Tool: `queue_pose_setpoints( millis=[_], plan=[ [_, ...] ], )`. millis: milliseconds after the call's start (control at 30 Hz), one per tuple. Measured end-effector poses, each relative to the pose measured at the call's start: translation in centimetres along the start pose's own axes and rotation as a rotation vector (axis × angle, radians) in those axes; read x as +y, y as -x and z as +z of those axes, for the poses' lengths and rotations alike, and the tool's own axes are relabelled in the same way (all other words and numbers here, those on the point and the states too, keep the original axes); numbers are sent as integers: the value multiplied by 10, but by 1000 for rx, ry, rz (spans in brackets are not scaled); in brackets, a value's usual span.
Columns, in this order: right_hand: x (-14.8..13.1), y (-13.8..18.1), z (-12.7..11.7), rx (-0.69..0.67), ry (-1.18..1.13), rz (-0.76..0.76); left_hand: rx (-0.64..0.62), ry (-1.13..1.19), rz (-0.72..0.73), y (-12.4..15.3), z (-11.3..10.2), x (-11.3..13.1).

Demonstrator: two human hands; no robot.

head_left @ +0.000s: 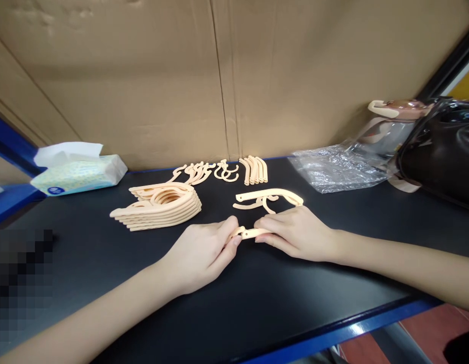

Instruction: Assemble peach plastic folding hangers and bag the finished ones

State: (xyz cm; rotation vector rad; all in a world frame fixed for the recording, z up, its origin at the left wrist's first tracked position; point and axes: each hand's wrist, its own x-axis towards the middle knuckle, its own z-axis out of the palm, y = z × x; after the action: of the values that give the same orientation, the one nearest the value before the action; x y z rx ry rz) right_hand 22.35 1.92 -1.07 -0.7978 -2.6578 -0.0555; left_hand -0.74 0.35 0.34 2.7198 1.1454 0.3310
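Note:
My left hand [209, 250] pinches a small beige plastic hanger part [238, 231], mostly covered by my fingers. Closed around a beige hanger arm [251, 233] with a small hole at its end is my right hand [298, 232]. The two parts meet between my fingertips; whether they are joined I cannot tell. Just beyond my right hand is a curved hanger arm [272, 193], its right end reaching my knuckles. Under it shows a beige hook piece [253, 204]. A stack of folded beige hangers [162, 207] lies beyond my left hand.
Along the back of the black table [219, 323] lie loose hooks [198, 173], ring-like hooks [226, 171] and several curved arms [254, 169]. A tissue pack [82, 172] sits at left. At right are clear plastic wrap [329, 167], a bottle [389, 131] and a dark bag [442, 156]. Cardboard [143, 91] stands behind.

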Motion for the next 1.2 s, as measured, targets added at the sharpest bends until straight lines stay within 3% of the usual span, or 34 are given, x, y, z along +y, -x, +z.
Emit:
queue_pose_setpoints(
  millis=[200, 433, 833, 1200],
  plan=[
    [1, 0, 1, -13, -5, -36, -42, -53, 40, 2, 1, 0],
    [1, 3, 2, 0, 28, -76, 21, -277, 113, 2, 5, 0],
    [3, 3, 4, 45, 41, -110, -59, -463, 140, 1, 4, 3],
    [3, 4, 4, -5, 33, -107, 71, -698, 283, 2, 7, 0]
  ],
)
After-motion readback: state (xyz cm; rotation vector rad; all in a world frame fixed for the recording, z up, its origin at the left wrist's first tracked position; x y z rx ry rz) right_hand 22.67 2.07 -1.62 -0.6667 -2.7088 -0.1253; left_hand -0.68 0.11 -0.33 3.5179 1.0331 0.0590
